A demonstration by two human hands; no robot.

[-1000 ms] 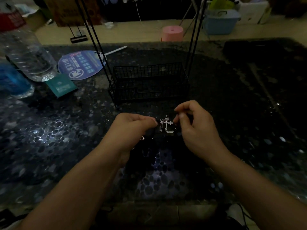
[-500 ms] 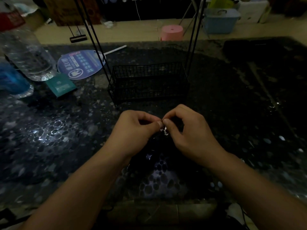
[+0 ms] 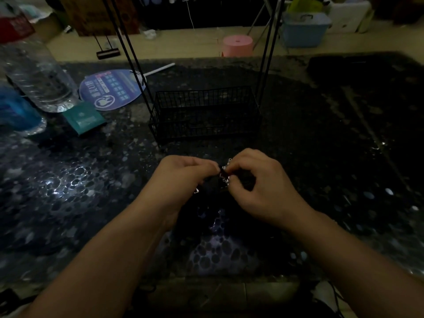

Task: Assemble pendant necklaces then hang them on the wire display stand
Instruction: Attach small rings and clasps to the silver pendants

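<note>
At the far left edge we see a clear water bottle (image 3: 39, 74) standing on the dark speckled table (image 3: 68, 191), with a blue container (image 3: 16, 111) in front of it, cut by the frame. Just right of the bottle lie a teal packet (image 3: 83, 118) and a round blue hand fan (image 3: 112, 88) whose white handle points toward the far edge of the table. Between these and our hands is a broad stretch of bare tabletop catching a glare.

Our left hand (image 3: 183, 177) hovers above the table near its front half, fingers curled, thumb and forefinger pinching one end of the necklace (image 3: 224, 174). The small silvery piece sits in the narrow gap between both hands, too dim and small to make out in detail. A bit of it glints under the left hand.

Behind the hands stands the wire stand (image 3: 204, 113): a black mesh basket with thin rods rising out of the top of the frame.

Our right hand (image 3: 259, 182) pinches the other side of the necklace, fingers bent. To its right the table runs dark to the edge. Beyond the far edge sit a pink stool (image 3: 237, 45) and a blue bin (image 3: 302, 28).
</note>
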